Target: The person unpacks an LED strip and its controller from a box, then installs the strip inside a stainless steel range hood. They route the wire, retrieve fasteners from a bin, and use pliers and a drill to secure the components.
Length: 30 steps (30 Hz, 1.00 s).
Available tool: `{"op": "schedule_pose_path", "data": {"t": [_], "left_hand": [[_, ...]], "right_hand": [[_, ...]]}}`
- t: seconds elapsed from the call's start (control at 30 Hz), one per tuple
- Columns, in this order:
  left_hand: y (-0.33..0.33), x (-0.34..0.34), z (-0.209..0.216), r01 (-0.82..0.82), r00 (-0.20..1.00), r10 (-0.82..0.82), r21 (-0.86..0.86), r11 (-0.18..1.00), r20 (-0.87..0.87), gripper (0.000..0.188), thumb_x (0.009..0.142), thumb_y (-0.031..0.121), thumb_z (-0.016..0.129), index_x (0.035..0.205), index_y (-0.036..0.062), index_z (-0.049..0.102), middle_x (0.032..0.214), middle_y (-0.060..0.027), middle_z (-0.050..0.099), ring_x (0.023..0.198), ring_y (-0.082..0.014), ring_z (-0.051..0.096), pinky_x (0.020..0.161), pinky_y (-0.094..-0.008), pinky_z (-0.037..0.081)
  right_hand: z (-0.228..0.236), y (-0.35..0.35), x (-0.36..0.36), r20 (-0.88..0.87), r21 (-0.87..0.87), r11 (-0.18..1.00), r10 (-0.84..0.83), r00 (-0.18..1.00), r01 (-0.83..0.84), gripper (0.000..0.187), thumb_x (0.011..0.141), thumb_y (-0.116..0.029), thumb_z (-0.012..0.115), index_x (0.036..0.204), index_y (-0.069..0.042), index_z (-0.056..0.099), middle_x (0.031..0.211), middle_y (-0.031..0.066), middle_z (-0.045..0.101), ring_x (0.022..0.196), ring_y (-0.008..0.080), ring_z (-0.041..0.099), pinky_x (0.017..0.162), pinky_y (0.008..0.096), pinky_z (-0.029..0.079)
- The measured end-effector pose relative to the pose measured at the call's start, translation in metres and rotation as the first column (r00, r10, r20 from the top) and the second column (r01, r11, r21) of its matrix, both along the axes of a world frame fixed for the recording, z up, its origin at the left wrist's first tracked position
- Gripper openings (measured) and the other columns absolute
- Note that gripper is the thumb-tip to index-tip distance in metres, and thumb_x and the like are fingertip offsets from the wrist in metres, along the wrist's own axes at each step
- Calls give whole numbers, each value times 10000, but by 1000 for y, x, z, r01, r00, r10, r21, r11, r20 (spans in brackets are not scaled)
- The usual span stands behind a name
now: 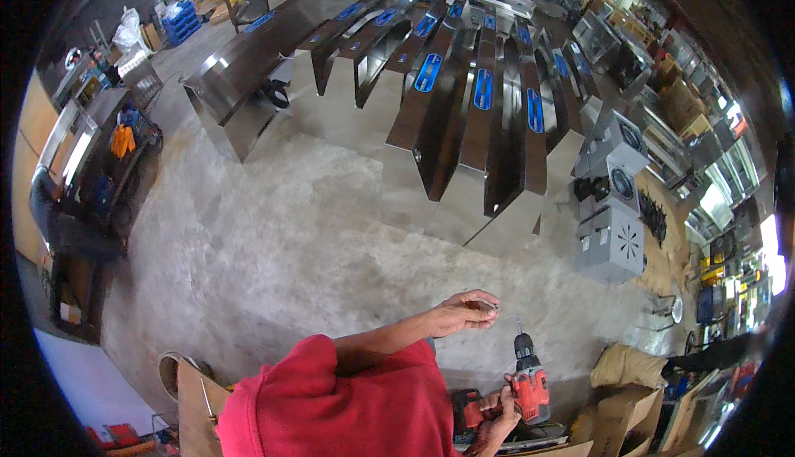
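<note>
My right hand (499, 414) is wrapped round the handle of a red and black cordless drill (531, 391) at the lower middle. The drill's chuck and thin bit (520, 327) point away from me. Ahead and to the left of the bit, my left hand (465, 313) reaches out over the concrete floor. Its thumb and fingertips are pinched together; a tiny dark thing may be between them, too small to name. The left hand and the bit are a short gap apart.
Long, shiny sheet-metal housings (464, 138) with blue labels stand in rows ahead. Grey metal boxes with round fans (613, 242) are stacked at the right. Cardboard boxes (625, 416) lie near my right side. A dark-clothed person (70, 225) appears beside a workbench (103, 155) at the left.
</note>
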<state>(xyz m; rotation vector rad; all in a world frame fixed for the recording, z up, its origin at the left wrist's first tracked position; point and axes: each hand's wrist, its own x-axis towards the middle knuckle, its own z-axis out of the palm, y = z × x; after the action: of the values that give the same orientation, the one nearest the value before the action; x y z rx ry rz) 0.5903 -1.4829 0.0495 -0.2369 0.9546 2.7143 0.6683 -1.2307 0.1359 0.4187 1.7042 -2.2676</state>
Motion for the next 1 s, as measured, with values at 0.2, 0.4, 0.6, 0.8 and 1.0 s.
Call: {"op": "schedule_pose_path", "data": {"t": [0.2, 0.4, 0.6, 0.8, 1.0], "left_hand": [[1, 5, 9, -22, 997, 25, 37, 999, -73, 345, 983, 107, 682, 1316, 113, 591, 1153, -57, 666, 1091, -160, 653, 980, -328, 559], [-4, 7, 17, -51, 996, 52, 20, 999, -73, 373, 972, 96, 695, 1329, 104, 586, 1148, -65, 664, 1115, -166, 651, 1002, -327, 551], [-3, -5, 13, -40, 995, 45, 65, 997, -86, 353, 970, 55, 681, 1312, 73, 592, 1167, -89, 664, 1161, -183, 643, 1065, -330, 529], [-3, -14, 29, -17, 999, 18, 10, 1000, -37, 327, 980, 55, 667, 1300, 71, 603, 1152, -90, 669, 1153, -180, 644, 1064, -318, 531], [2, -25, 34, 32, 999, -33, -31, 999, -15, 332, 989, 67, 660, 1316, 73, 601, 1167, -91, 672, 1119, -170, 650, 1006, -298, 546]], "right_hand": [[7, 0, 5, -55, -1, 1000, 22, 998, -22, 343, 962, -155, 649, 1260, -5, 569, 644, -6, 434, 536, 116, 415, 499, 299, 380], [23, -6, 6, -125, 105, 994, 52, 991, -39, 342, 948, -164, 665, 1235, 2, 582, 655, 4, 462, 542, 122, 433, 509, 301, 396], [16, 0, 8, -44, 3, 1000, 1, 999, -1, 375, 934, -146, 682, 1239, 45, 575, 666, 28, 484, 554, 139, 475, 534, 312, 427], [4, 4, 7, -55, -34, 999, -25, 998, 24, 360, 937, -99, 651, 1248, 63, 571, 694, 38, 499, 573, 141, 489, 547, 315, 436], [-5, 6, 7, -24, -66, 998, -20, 1000, 19, 355, 938, -84, 638, 1251, 66, 566, 696, 38, 500, 572, 141, 488, 551, 316, 433]]}}
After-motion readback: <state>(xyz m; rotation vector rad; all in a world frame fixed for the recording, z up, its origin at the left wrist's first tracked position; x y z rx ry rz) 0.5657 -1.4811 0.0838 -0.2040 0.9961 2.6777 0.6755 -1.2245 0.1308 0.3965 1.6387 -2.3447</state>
